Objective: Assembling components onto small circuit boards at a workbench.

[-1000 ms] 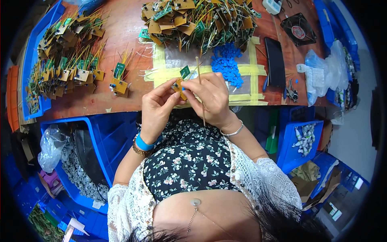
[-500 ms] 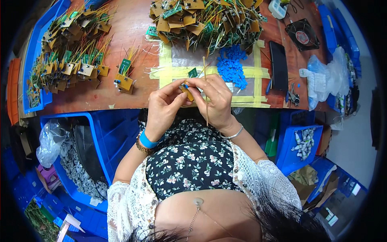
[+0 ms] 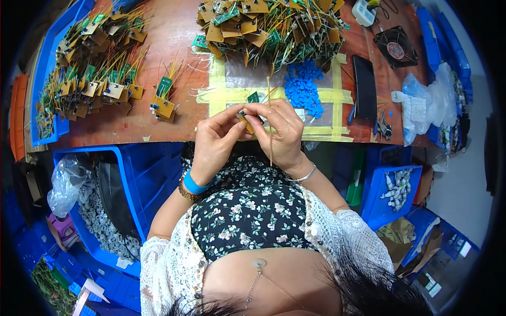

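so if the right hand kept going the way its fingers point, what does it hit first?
The right hand points left, so probably the left hand, whose fingertips pinch the same small circuit board. Depth is unclear.

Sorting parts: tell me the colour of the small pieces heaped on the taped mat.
Blue pieces, head view.

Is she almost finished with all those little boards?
Not nearly. A stack of wired boards fills the blue tray at left; whether those are finished is unclear. One small board sits between her left hand and right hand. A big pile lies beyond.
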A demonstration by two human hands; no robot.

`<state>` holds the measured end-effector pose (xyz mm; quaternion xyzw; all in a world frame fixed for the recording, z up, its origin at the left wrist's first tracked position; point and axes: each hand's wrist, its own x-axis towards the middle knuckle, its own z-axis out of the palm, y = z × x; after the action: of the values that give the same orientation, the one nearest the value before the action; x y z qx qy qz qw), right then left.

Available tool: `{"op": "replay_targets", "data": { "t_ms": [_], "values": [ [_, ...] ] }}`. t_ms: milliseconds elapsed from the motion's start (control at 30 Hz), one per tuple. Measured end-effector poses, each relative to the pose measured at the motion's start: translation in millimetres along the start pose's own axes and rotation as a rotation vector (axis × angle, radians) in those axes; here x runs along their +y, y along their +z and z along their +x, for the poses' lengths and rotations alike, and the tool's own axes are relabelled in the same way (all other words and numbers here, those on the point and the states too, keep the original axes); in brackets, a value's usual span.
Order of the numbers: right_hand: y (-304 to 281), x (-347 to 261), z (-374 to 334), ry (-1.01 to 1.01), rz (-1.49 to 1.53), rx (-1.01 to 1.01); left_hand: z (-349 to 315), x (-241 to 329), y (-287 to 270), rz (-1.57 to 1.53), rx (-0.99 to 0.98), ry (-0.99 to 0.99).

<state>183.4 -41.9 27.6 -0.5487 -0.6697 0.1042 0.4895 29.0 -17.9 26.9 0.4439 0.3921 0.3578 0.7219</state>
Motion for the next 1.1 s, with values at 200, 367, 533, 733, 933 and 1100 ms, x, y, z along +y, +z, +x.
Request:
{"op": "replay_targets", "data": {
  "t_ms": [200,367,533,733,933,1100],
  "values": [
    [0,-4,3,-0.011,0.028,-0.011,0,1,-1,-0.134,0.030,-0.014],
    [4,-5,3,-0.026,0.046,-0.039,-1,0,-5,-0.118,0.078,-0.013],
    [6,-11,13,-0.132,0.103,0.022,-8,15,-24,0.083,0.263,0.155],
    [-5,4,11,-0.056,0.102,0.042,-6,20,-101,0.438,0.601,0.430],
    [-8,9,5,-0.027,0.080,0.062,5,30,-105,1.238,0.762,0.701],
    [-13,7,3,-0.034,0.075,0.068,56,65,-46,1.165,0.399,0.872]
  ]
}}
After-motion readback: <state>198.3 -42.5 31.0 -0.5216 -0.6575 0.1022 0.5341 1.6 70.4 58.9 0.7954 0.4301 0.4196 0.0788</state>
